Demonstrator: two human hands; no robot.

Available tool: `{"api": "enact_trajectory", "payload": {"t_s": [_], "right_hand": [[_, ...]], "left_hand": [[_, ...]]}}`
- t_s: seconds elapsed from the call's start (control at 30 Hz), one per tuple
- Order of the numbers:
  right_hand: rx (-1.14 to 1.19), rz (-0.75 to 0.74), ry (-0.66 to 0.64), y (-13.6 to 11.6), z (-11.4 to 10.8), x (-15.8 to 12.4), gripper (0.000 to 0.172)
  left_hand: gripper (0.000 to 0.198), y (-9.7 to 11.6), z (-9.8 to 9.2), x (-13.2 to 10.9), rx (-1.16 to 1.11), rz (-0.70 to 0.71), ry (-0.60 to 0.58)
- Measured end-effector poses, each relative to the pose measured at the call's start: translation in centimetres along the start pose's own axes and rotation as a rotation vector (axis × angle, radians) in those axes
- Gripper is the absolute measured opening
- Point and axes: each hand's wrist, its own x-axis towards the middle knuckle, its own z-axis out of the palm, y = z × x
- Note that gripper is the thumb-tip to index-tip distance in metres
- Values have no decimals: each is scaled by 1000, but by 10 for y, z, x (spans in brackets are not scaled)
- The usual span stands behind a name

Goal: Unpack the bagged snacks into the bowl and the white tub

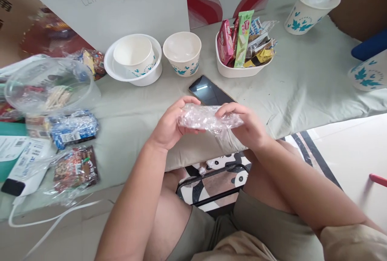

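Observation:
Between my two hands is a crumpled piece of clear plastic wrapping (205,119), held above the near edge of the cloth-covered table. My left hand (172,126) grips its left end, thumb on the near side and fingers curled round it. My right hand (246,126) has the other end, with fingers bent over the top. Whether anything lies inside the plastic I cannot make out. Just behind my hands a dark phone (211,90) lies on the cloth, its lower part hidden by the plastic and my right hand.
Beyond stand a white bowl (110,61) holding a paper cup (133,57), another paper cup (183,57), and a tub (242,71) of wrapped snacks. Left are a clear plastic container (95,93), snack packs (75,168) and a white power bank (33,172). A paper cup (302,15) stands far right.

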Motion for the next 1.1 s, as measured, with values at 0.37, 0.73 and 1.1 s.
{"api": "enact_trajectory", "payload": {"t_s": [0.37,0.73,1.1], "right_hand": [[-244,142,131,-2,10,3,49],[-360,-82,80,-5,11,1,13],[-689,-147,188,0,22,2,21]], "left_hand": [[60,-8,-11,1,254,158,87],[44,-25,15,0,513,397,61],[29,-18,-1,-12,456,395,94]]}}
